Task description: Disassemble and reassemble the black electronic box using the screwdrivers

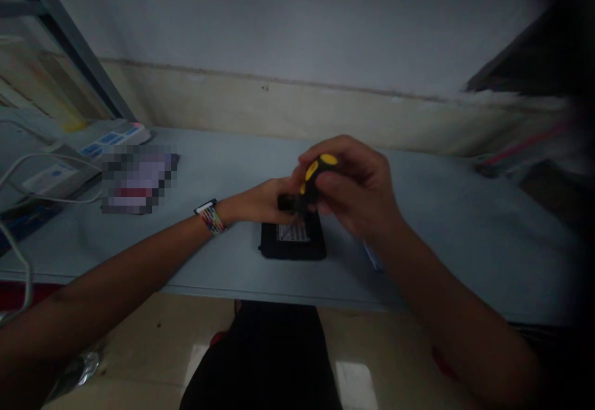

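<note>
Yellow-black screwdriver [310, 182] | right hand [360, 193] curled round | left hand [260, 202] at black device [292, 241]

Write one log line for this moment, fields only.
right hand: grips screwdriver | left hand: by screwdriver's lower end | black box: flat on table, under both hands

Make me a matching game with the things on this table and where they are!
Things:
1. screwdriver
2. black box
3. wristband
4. white power strip

Places:
A. on the wrist of the left hand
B. at the far left of the table
C. gripped in the right hand
D. flat on the table, under both hands

Pairs: 1-C, 2-D, 3-A, 4-B
</note>
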Tool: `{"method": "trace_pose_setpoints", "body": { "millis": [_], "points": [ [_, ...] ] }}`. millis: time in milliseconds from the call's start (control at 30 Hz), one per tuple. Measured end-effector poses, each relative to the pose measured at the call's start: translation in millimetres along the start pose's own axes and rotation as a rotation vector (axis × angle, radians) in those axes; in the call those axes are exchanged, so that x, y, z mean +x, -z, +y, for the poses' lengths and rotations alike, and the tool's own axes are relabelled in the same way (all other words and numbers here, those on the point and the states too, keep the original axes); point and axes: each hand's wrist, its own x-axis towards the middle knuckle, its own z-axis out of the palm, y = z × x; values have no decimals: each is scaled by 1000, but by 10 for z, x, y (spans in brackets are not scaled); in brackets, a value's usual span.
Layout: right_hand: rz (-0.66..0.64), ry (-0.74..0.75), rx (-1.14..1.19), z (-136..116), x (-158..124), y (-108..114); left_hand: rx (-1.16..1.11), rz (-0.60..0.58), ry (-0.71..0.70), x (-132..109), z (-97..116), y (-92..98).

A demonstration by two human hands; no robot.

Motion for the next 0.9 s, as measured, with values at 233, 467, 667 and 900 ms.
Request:
{"method": "trace_pose_setpoints", "body": {
  "millis": [233, 467, 667, 900],
  "points": [
    [392, -198, -255, 241, 278, 700, 28, -27, -24, 21, 45, 72],
    [437, -468, -759, 766, 231, 1424, 73, 47, 14, 3, -51, 133],
    [426, -425, -1034, 887, 159, 1648, 76, 122, 43, 13, -169, 177],
    [336, -391, -1308, 901, 115, 1584, 15, 233, 151, 87, -236, 247]
  ]
}}
